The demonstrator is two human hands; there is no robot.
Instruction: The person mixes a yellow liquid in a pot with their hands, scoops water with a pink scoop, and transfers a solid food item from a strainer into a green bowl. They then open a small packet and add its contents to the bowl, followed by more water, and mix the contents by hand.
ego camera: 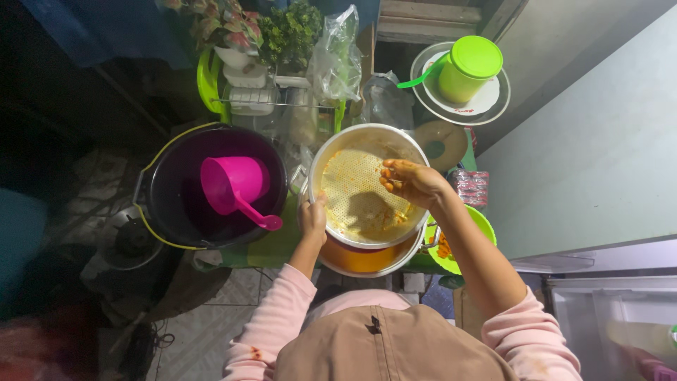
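my left hand (312, 217) is curled around the near-left rim of the metal strainer (352, 194), fingers closed on the edge, thumb side up. my right hand (411, 180) reaches in from the right and rests on the perforated bottom, fingers loosely bent and a little apart, their tips (387, 176) stained orange and touching the yellow-orange pulp smeared over the holes — whether i'm pinching any of it i cannot tell. the strainer sits on top of a metal bowl (367, 259) holding orange liquid; only a crescent of that bowl shows below the strainer's rim, the rest is hidden. to the right, half covered by my forearm, a lime-green bowl (485, 233) holds orange bits i can't make out. to the left stands a black bucket (169, 190) with a pink dipper (236, 187) lying inside it, well apart from my left hand. farther off, a lime-green lidded container (467, 69) stands on stacked plates (493, 106). clear plastic bags (337, 60) and leafy plants (282, 32) crowd the far side, dim and hard to sort. my pink sleeves (278, 317) are cut off at the bottom edge.
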